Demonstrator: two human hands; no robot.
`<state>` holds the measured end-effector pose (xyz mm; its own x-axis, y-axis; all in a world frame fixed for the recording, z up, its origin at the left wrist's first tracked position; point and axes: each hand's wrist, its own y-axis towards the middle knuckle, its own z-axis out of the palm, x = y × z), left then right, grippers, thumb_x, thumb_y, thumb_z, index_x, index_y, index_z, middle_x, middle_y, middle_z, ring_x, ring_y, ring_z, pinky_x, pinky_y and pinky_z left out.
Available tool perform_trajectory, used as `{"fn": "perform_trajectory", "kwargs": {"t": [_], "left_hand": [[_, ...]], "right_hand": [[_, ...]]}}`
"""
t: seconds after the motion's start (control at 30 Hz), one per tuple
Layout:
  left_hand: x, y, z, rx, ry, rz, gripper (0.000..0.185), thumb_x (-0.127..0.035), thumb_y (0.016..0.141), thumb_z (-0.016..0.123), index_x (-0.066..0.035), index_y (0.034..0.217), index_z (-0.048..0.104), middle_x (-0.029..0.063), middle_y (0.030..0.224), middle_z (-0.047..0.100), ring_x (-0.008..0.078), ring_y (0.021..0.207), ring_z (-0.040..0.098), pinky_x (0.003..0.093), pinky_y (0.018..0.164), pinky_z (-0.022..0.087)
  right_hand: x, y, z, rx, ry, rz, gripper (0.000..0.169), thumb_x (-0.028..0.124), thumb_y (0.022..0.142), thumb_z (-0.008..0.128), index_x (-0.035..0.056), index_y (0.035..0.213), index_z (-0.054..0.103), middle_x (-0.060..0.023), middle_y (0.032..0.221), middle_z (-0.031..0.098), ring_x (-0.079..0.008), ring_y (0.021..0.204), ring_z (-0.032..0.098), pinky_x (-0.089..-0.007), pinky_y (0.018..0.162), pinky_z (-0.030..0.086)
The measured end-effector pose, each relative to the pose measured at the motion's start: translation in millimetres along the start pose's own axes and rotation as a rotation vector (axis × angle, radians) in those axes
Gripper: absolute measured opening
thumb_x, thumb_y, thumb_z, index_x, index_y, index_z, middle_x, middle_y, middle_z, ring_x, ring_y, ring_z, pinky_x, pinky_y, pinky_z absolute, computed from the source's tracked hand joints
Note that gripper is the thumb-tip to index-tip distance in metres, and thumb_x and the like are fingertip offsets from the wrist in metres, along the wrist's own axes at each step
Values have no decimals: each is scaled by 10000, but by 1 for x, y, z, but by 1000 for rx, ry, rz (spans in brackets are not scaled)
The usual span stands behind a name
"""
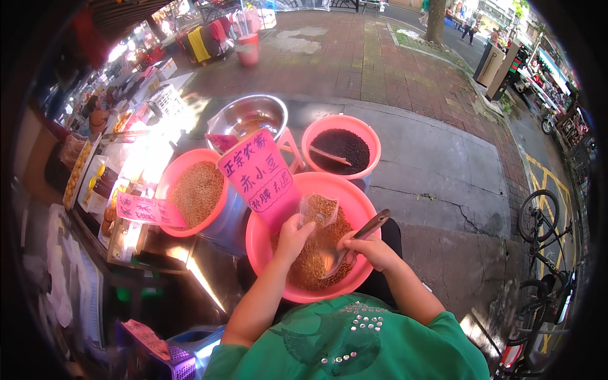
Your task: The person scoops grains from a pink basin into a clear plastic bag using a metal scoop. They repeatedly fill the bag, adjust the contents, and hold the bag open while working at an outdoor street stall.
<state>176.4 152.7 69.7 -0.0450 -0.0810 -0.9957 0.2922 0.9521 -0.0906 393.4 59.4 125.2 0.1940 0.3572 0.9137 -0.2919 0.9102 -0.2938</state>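
Observation:
A large pink plastic basin (256, 259) of small brown grains (311, 278) stands before me. My left hand (295, 236) grips a clear plastic bag (320, 209), with grains visible in or through it, over the basin's upper part. In my right hand (363, 249) is a metal ladle (372, 224), its dark handle pointing up to the right and its bowl low over the grains. A pink handwritten sign (259, 178) stands at the basin's upper left rim.
Beyond are a pink basin of dark beans (339, 151) with a scoop, a steel bowl (275, 107), and a pink basin of pale grains (197, 194) with a pink sign (149, 210). A food stall lines the left; a bicycle (536, 228) stands at right.

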Motion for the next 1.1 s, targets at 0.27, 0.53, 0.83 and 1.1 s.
{"fn": "perform_trajectory", "kwargs": {"t": [0.27,0.53,0.83,1.1], "left_hand": [[17,4,-1,9,27,58,237,-206,800,726,-7,818,599,55,728,601,134,685,560,301,631,453],[-9,-5,-3,40,85,22,246,-216,862,684,3,785,604,39,713,597,104,670,543,267,608,433],[-13,-5,0,54,-390,-69,251,-230,937,526,-14,854,623,53,775,622,137,731,580,278,713,454],[-4,-1,-7,83,-173,-15,224,-214,940,551,-9,881,619,40,783,616,112,728,567,260,685,450]], "right_hand": [[26,1,10,-225,268,-117,281,248,985,507,8,928,639,-65,703,637,-135,618,614,-260,579,494],[32,-9,4,-49,-153,-22,189,157,957,526,17,892,636,-40,752,637,-114,634,598,-260,602,479],[-15,10,16,186,-589,-79,180,161,922,561,31,1016,643,-76,824,660,-191,770,631,-321,718,504],[11,0,3,40,-20,-37,231,199,966,542,2,1023,648,-53,835,658,-131,707,629,-271,660,514]]}}
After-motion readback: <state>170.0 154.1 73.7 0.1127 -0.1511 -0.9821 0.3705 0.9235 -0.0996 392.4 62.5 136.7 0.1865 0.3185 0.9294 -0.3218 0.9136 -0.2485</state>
